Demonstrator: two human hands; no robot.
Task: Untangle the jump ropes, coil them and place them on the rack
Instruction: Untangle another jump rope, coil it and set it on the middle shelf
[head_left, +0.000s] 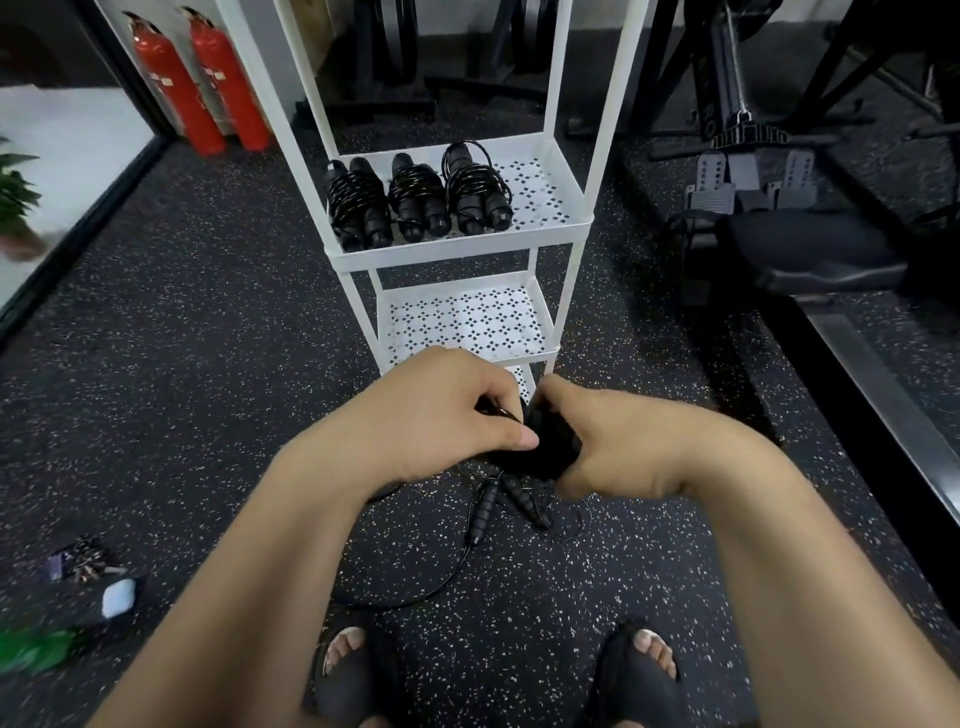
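Observation:
My right hand grips the black handles of a jump rope in front of the white rack. My left hand pinches that rope's thin black cord right beside the handles. Below my hands another black jump rope lies loose on the speckled floor, its two handles side by side and its cord looping towards my feet. Three coiled black ropes lie in a row on the rack's upper tray, filling its left and middle part.
The rack's lower tray holds nothing visible. Two red fire extinguishers stand at the back left. A rowing machine and its rail fill the right side. Keys and a small white case lie on the floor at left. My sandalled feet are below.

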